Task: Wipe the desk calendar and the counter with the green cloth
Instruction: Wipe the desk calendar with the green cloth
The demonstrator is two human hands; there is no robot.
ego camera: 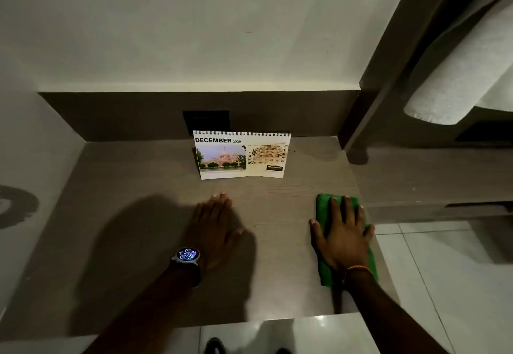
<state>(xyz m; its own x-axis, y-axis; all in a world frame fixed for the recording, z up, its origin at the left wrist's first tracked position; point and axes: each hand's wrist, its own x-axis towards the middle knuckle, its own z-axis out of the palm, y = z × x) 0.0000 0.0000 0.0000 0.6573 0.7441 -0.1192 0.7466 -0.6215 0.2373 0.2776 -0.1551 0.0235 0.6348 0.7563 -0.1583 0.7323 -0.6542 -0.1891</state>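
A spiral-bound desk calendar (241,155) showing December stands upright near the back of the wood-grain counter (133,187); brownish stains mark its date grid. My right hand (342,235) lies flat, fingers spread, pressing down on the folded green cloth (323,205) at the counter's right edge. My left hand (215,228), with a watch on its wrist, rests flat on the bare counter in front of the calendar and holds nothing.
A dark wall socket (206,123) sits behind the calendar. A few dark crumbs (297,149) lie right of the calendar. A white towel (458,76) hangs at upper right above a lower shelf (430,176). White floor tiles (444,270) lie right of the counter.
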